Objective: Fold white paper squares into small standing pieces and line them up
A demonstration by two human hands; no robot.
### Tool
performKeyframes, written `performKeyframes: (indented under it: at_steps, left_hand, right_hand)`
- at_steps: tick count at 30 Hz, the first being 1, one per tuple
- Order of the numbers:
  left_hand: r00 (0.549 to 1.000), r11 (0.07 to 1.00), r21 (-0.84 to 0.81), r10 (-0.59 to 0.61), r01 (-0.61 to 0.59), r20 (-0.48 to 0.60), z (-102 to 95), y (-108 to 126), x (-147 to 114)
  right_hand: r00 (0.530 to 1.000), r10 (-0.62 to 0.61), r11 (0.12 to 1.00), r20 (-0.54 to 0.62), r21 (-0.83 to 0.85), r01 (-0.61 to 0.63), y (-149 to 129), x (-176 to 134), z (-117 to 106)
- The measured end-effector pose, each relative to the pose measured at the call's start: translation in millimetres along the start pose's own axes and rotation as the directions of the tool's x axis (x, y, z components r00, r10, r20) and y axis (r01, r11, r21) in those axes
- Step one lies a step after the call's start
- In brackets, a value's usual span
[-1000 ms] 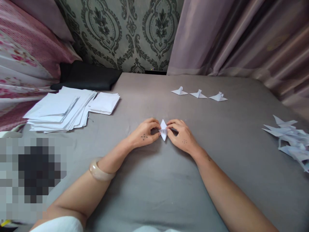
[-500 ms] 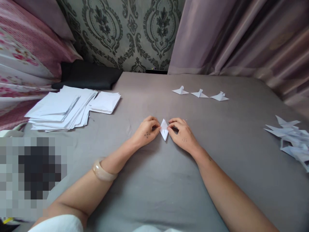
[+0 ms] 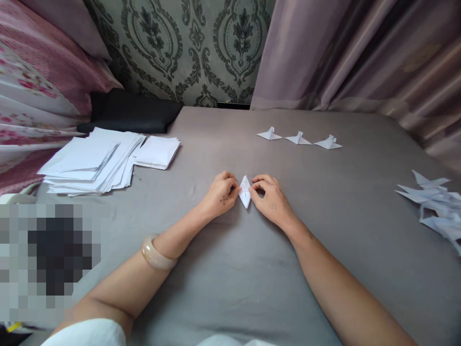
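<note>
A small white folded paper [image 3: 245, 193], shaped like a narrow diamond with a slit down its lower middle, is between my two hands just above or on the grey cloth [image 3: 230, 269]. My left hand [image 3: 224, 193] pinches its left corner between thumb and fingertips. On the other side, my right hand [image 3: 270, 196] has its thumb and forefinger closed on the right corner. One point of the diamond faces away from me, the other toward me.
Three folded paper birds [image 3: 298, 138] stand in a row farther back. A heap of folded paper pieces [image 3: 437, 206] lies at the right edge. To the left are a stack of white sheets [image 3: 90, 158], a smaller pile of paper squares [image 3: 156, 151] and a black item [image 3: 137, 110].
Both hands keep their pinch on the folded paper in nearly the same place. My left wrist has turned slightly and shifted a little to the right.
</note>
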State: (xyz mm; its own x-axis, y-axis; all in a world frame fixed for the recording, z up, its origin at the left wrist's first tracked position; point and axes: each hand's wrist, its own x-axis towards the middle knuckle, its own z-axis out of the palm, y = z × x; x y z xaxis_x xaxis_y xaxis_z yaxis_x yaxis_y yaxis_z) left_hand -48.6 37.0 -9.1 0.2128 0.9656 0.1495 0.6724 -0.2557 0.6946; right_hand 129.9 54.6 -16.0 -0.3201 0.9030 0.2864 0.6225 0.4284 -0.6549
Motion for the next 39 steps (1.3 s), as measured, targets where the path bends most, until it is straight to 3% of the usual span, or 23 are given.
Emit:
performKeyframes:
  at_steps: [16,24,30,39]
  left_hand:
    - [0.999,0.998,0.041,0.046,-0.047,0.009,1.8,-6.7,-0.6]
    - [0.996,0.981,0.177,0.083,-0.080,-0.011,0.5,4.7,-5.6]
    - [0.969,0.874,0.424,0.181,-0.236,0.165,-0.8,15.8,-10.8]
    - [0.937,0.702,0.644,0.101,-0.305,0.334,2.0,41.9,-20.5]
  right_hand:
    - [0.998,0.068,0.998,0.006,0.016,-0.068,-2.8,0.1,0.2]
    - [0.999,0.053,0.998,0.011,0.040,-0.054,2.4,0.1,-1.8]
    - [0.999,-0.036,0.999,0.019,0.027,0.035,3.5,-1.7,-3.7]
    - [0.976,-0.160,0.972,0.151,-0.151,0.182,-18.3,-13.7,-8.5]
